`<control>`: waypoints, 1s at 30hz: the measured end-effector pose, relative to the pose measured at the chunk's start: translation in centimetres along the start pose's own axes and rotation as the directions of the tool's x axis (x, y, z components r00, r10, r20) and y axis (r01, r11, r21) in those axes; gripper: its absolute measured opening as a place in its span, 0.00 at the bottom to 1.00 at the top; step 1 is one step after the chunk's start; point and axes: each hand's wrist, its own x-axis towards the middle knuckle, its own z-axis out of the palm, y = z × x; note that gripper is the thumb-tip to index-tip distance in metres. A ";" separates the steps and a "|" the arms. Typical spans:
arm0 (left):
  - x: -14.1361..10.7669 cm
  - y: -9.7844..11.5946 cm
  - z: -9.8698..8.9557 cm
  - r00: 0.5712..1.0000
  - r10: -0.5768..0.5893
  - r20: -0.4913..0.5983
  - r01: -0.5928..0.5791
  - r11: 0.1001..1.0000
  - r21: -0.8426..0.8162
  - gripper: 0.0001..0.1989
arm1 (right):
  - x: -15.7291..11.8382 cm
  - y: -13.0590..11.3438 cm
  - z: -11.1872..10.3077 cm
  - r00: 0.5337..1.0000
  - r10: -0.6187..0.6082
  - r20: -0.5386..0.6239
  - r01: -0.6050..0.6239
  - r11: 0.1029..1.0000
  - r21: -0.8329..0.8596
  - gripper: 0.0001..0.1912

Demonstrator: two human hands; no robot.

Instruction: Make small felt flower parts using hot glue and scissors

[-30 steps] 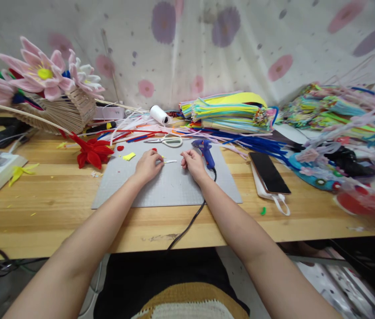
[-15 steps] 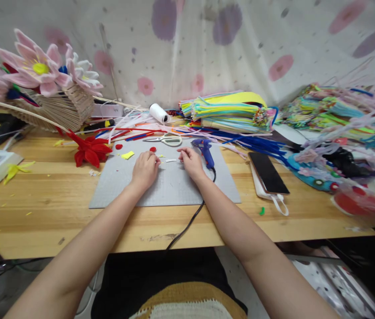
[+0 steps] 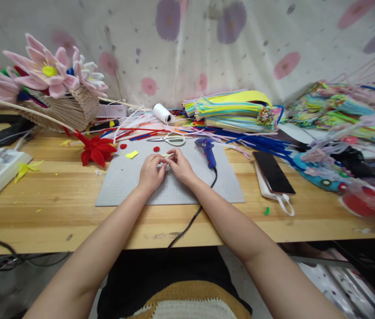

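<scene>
Closer together now, the bare left hand (image 3: 152, 172) and bare right hand (image 3: 180, 165) nearly close, apparently pinching small white-and-yellow pieces (image 3: 168, 156).

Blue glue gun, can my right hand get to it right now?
Probably yes: the blue glue gun lies on the gray mat beside your right hand, with nothing seen between them, though its fingers are close against the left hand.
</scene>
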 end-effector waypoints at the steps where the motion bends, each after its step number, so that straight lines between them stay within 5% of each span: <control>1: 0.0 0.0 0.0 1.000 -0.011 -0.007 0.011 1.000 -0.003 0.04 | 0.1 0.1 -0.1 1.000 0.014 -0.016 -0.014 1.000 0.021 0.10; 5: 0.1 -0.2 -0.5 0.997 -0.074 -0.034 0.074 0.997 -0.001 0.06 | 0.3 0.4 -1.1 0.993 0.058 -0.098 -0.050 0.996 0.074 0.07; 12: -0.2 -1.4 -0.5 0.974 -0.009 0.227 -0.001 0.999 0.045 0.04 | 0.4 1.0 -2.7 0.980 0.136 -0.143 -0.134 0.991 0.025 0.06; 17: 0.0 -1.4 -0.2 0.971 -0.007 0.238 0.002 1.000 0.020 0.02 | 0.2 1.1 -2.4 0.983 0.136 -0.126 -0.142 0.989 -0.040 0.07; 20: 0.1 -1.1 -0.4 0.982 -0.009 0.191 0.020 0.998 -0.052 0.02 | -0.2 0.9 -2.2 0.994 0.090 -0.067 -0.096 0.990 -0.106 0.05; 24: 0.1 -0.9 -0.6 0.975 -0.162 0.150 0.191 0.960 -0.206 0.03 | -0.5 0.6 -2.0 0.997 0.011 -0.073 -0.023 0.987 -0.157 0.06; 30: 0.4 -0.8 0.1 0.947 -0.301 0.109 0.311 0.787 -0.532 0.11 | 0.1 1.0 -1.8 0.990 0.104 -0.094 -0.099 0.994 0.055 0.16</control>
